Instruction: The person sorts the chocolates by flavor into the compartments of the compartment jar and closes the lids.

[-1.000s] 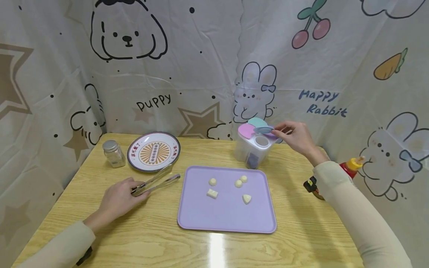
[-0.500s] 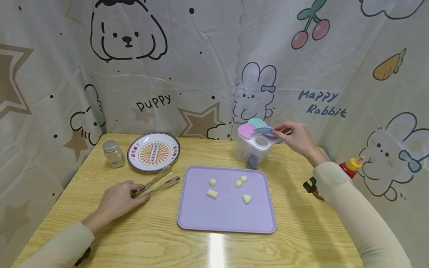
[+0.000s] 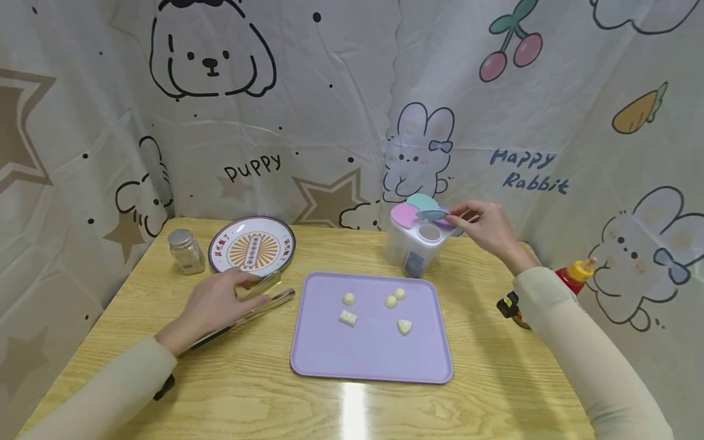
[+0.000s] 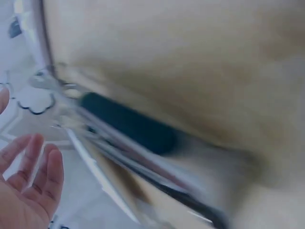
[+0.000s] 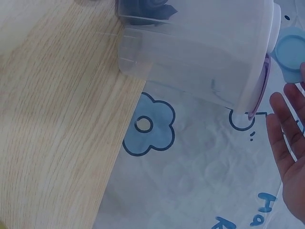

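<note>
On the left side of the wooden table [image 3: 264, 391], the person's left hand [image 3: 217, 300] lies over the metal tongs [image 3: 258, 299], palm down with fingers fairly straight and spread; it rests across the tongs rather than closing round them. The left wrist view is blurred but shows the same open fingers above the tongs' metal arms. The tongs lie flat, tips pointing towards the lilac tray [image 3: 374, 330], just in front of the patterned plate [image 3: 252, 249]. A small glass jar [image 3: 186, 251] with a metal lid stands left of the plate.

Over at the far right, the right hand [image 3: 486, 227] pinches the blue flip lid [image 3: 432, 214] of the clear seasoning box [image 3: 415, 241] between thumb and fingertips, the lid lifted open over its round hole. Pink and green lids beside it lie shut. Five pale dough pieces [image 3: 348, 318] sit apart on the tray. A red squeeze bottle [image 3: 574, 276] shows behind the right sleeve.
</note>
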{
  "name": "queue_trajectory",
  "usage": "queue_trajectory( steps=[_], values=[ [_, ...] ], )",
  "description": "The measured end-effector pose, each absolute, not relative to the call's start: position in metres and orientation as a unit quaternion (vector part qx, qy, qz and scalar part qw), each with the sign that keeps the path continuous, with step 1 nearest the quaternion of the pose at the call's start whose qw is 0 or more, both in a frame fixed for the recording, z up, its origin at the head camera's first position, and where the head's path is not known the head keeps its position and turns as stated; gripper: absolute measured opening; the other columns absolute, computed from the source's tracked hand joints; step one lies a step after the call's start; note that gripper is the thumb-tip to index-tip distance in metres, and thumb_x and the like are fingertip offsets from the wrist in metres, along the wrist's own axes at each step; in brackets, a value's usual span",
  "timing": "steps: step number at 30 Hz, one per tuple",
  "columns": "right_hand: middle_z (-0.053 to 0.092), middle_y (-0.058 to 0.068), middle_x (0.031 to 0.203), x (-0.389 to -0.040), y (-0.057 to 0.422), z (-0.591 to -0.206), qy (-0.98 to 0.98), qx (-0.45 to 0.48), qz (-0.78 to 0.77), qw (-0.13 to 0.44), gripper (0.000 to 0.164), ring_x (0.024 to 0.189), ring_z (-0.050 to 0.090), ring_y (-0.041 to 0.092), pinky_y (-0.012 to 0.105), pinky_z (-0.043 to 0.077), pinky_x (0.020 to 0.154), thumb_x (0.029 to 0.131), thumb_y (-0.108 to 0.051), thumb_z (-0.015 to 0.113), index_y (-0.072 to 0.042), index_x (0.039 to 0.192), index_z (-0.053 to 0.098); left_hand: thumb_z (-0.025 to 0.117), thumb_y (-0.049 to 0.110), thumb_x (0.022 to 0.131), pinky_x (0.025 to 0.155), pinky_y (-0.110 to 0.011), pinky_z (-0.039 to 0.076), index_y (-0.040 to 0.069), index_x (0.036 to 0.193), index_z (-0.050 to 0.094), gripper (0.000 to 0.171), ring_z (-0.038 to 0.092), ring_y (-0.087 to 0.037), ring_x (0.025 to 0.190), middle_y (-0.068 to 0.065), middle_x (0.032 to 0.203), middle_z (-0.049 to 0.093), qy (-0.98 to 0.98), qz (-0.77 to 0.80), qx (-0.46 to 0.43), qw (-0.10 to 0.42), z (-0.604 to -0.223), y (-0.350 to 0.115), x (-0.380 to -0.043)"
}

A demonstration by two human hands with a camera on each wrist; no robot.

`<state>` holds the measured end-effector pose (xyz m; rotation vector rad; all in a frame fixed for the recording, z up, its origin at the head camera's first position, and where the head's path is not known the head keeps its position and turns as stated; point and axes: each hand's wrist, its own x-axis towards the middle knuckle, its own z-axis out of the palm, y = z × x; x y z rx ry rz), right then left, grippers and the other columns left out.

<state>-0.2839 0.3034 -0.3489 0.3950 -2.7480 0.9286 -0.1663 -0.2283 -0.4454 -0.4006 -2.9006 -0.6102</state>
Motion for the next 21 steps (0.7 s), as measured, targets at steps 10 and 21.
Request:
queue_trajectory(
  steps=[10, 21],
  values=[
    [0.077, 0.018, 0.109, -0.283, 0.303, -0.349, -0.931, 0.143, 0.318, 0.111, 0.023, 0.092, 0.068, 0.028, 0.015, 0.052, 0.069, 0.1, -0.026, 0.074, -0.006, 0.11, 0.077, 0.082, 0.044, 0.09, 0.07, -0.029, 0.05, 0.016, 0.122, 0.079, 0.042, 0.068, -0.017, 0.082, 0.0, 0.098, 0.078, -0.927, -0.28, -0.219, 0.12, -0.426, -0.152, -0.208],
    [0.077, 0.017, 0.108, -0.282, 0.304, -0.352, -0.926, 0.153, 0.325, 0.118, 0.02, 0.087, 0.067, 0.017, 0.015, 0.054, 0.07, 0.099, -0.024, 0.075, -0.006, 0.109, 0.077, 0.076, 0.036, 0.098, 0.076, -0.03, 0.06, 0.015, 0.125, 0.077, 0.034, 0.074, -0.018, 0.09, -0.003, 0.104, 0.078, -0.886, -0.342, -0.284, 0.133, -0.405, -0.066, -0.251]
  ],
)
